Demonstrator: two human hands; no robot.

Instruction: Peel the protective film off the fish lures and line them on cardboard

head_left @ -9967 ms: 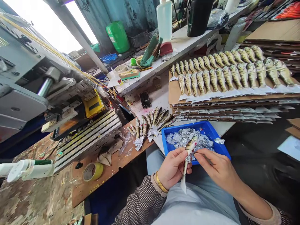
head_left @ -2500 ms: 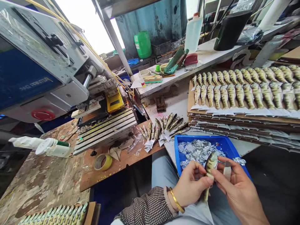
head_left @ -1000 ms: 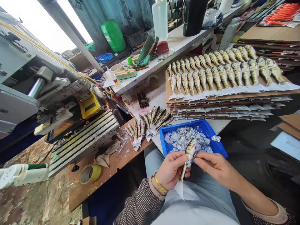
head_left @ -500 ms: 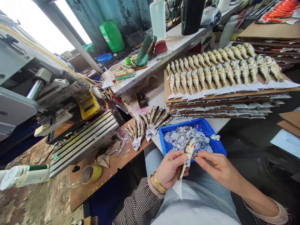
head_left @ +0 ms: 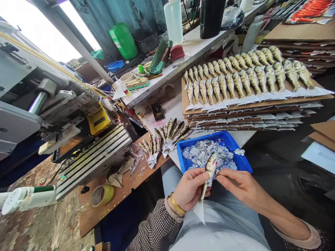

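Observation:
My left hand [head_left: 190, 188] grips a striped green-and-gold fish lure [head_left: 209, 169] by its lower body, head up, with its white tail tab [head_left: 200, 211] pointing down over my lap. My right hand [head_left: 239, 184] pinches at the lure's side, where a bit of silvery foil [head_left: 209, 181] clings. Both hands hover just in front of a blue tray [head_left: 243, 164] filled with crumpled silver foil scraps [head_left: 206, 155].
A loose pile of similar lures [head_left: 164, 137] lies on the wooden bench left of the tray. Stacked cardboard sheets [head_left: 261, 111] carry rows of lures [head_left: 240, 78] at the right. A printing machine [head_left: 39, 101], yellow tape roll [head_left: 102, 195] and white bottle [head_left: 26, 198] stand left.
Between the earlier frames the camera swung and the lure was turned in my hands. Over the last second the hands and lure have hardly moved.

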